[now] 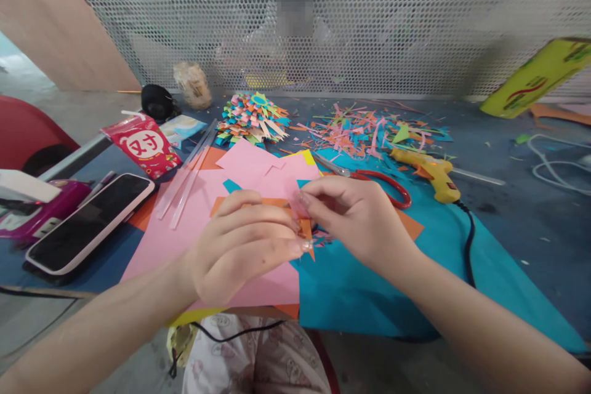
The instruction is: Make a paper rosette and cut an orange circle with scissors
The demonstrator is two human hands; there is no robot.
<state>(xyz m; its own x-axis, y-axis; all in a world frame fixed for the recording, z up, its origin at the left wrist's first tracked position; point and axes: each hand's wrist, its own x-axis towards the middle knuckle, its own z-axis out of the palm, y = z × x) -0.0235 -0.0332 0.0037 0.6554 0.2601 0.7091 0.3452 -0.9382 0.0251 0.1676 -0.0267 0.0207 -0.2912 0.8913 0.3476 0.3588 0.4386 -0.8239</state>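
Note:
My left hand [240, 246] and my right hand [355, 221] meet over a stack of coloured paper sheets. Both pinch a small piece of orange and pink paper [305, 231] between their fingertips. Under them lie a pink sheet [194, 221] and a blue sheet [369, 289], with orange and yellow edges showing. Red-handled scissors [383, 184] lie just behind my right hand.
A yellow glue gun [431, 171] with a black cord lies at the right. Paper scraps [364, 126] and a folded multicolour paper piece [253, 116] lie further back. A phone [90, 218], glue sticks [187, 181] and a red packet [143, 144] lie left. Another person sits behind the mesh screen [415, 24].

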